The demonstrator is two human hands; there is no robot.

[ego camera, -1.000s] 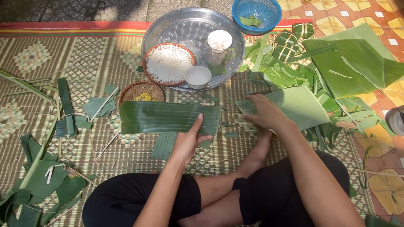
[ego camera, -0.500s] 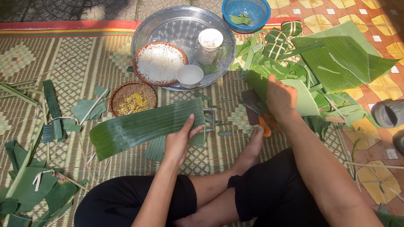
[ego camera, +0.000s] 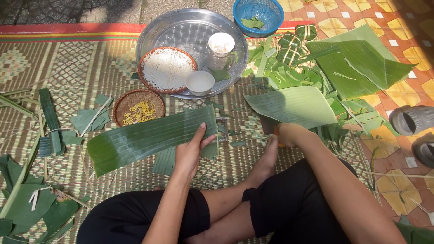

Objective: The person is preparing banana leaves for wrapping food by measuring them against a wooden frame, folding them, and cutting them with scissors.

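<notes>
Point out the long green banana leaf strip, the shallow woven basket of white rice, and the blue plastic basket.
long green banana leaf strip [ego camera: 144, 140], head view, mid-blade
shallow woven basket of white rice [ego camera: 145, 83], head view, left rim
blue plastic basket [ego camera: 274, 10], head view, inner wall

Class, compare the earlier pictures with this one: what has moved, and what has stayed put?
The left hand still holds the long leaf strip, now tilted. The right hand drew back from the broad leaf and grips something orange. Tray and bowls unchanged.
</notes>
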